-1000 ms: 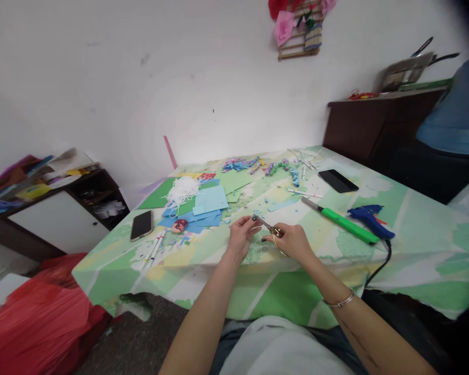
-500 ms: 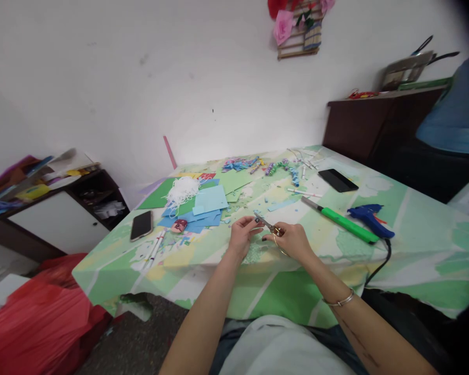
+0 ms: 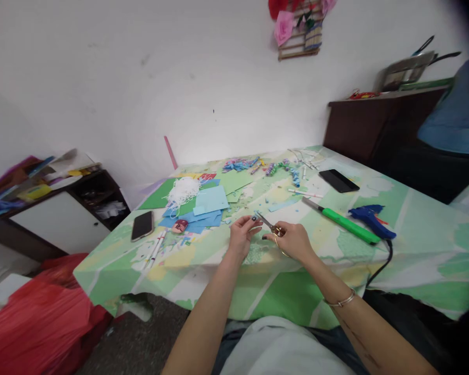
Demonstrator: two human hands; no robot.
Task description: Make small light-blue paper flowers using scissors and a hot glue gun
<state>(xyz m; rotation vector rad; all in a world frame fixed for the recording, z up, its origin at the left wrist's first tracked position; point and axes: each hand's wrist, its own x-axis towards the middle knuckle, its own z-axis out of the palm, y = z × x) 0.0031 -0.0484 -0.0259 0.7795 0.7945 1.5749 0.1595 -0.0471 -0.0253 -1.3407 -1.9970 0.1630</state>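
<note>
While a big table [image 3: 422,229] with a green, white and yellow cloth fills the middle, a large red bag [image 3: 42,312] sits low on the left. On the far left part of the table lies a messy pile of paper sheets [image 3: 211,200], green, blue and yellow. A long green-handled cutter [image 3: 349,225] lies on the right, and just beside it is a blue glue gun [image 3: 369,219] with a black cord.

The right hand [image 3: 291,240] is closed on the scissors [image 3: 271,225], with its fingers at the gold handles. The scissors are in the near middle, held above the cloth, and their blades point left and away, toward the left hand [image 3: 242,234]. The left hand has its thumb and finger close together by the blades, but I cannot tell if it grips a tiny bit of paper.

A fluffy heap of white string [image 3: 183,191] sits on top of the paper pile. One dark phone [image 3: 339,180] lies on the far right of the table, and another phone [image 3: 143,225] lies on the left. Near the left phone are two thin white pens [image 3: 156,249]. A small dark red thing [image 3: 180,226] rests by the blue sheets.
</note>
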